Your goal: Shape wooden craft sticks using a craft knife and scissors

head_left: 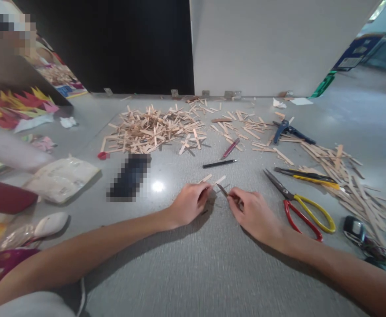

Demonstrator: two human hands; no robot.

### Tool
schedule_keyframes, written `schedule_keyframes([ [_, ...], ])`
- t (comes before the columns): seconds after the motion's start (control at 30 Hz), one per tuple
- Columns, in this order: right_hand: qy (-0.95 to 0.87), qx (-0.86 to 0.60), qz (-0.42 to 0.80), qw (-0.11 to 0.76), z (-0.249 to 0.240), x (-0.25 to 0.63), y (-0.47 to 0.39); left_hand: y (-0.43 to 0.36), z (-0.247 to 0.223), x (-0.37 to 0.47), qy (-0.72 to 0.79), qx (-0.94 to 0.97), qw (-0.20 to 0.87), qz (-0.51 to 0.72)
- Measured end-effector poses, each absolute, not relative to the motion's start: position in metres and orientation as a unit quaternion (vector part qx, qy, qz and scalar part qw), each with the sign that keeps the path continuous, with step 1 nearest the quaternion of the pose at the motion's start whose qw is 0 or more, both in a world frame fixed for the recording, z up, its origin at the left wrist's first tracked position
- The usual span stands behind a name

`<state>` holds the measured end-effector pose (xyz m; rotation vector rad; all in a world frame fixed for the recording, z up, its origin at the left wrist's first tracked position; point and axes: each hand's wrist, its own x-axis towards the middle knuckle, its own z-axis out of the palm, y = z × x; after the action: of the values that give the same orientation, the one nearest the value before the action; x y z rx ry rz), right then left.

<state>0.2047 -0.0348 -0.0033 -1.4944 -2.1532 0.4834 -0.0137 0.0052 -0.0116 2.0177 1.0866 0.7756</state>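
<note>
At the middle of the table, my left hand (190, 203) is closed in a pinch on a small wooden craft stick (219, 179), whose pale end shows past the fingertips. Another stick end (206, 178) shows just behind those fingers. My right hand (254, 213) grips a thin dark blade (222, 189) between thumb and fingers, its tip pointing left at the stick. Whether the blade touches the wood I cannot tell. A black pen-like tool (219, 164) and a dark pink cutter (230, 149) lie beyond both hands.
A heap of craft sticks (153, 130) lies at the back. On the right are red-and-yellow-handled scissors (288, 197), a yellow-and-black utility knife (311, 177), blue-handled pliers (281, 131) and more sticks (361, 200). A pixelated dark slab (130, 178), plastic packet (62, 179) and white mouse (51, 224) lie left.
</note>
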Motion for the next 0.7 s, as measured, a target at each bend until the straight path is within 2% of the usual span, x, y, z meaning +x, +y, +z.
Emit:
schedule_keyframes([
  [0.17,-0.747,-0.553,0.211,0.304,-0.007,0.202,-0.038,0.007,-0.011,-0.013,0.425,0.766,0.357,0.323],
  [0.43,-0.642,-0.554,0.34,0.406,0.0,0.202,-0.033,0.009,-0.01,-0.016,0.402,0.744,0.374,0.382],
  [0.7,-0.64,-0.506,0.432,0.384,0.007,0.198,-0.032,0.007,-0.012,-0.016,0.361,0.726,0.407,0.421],
])
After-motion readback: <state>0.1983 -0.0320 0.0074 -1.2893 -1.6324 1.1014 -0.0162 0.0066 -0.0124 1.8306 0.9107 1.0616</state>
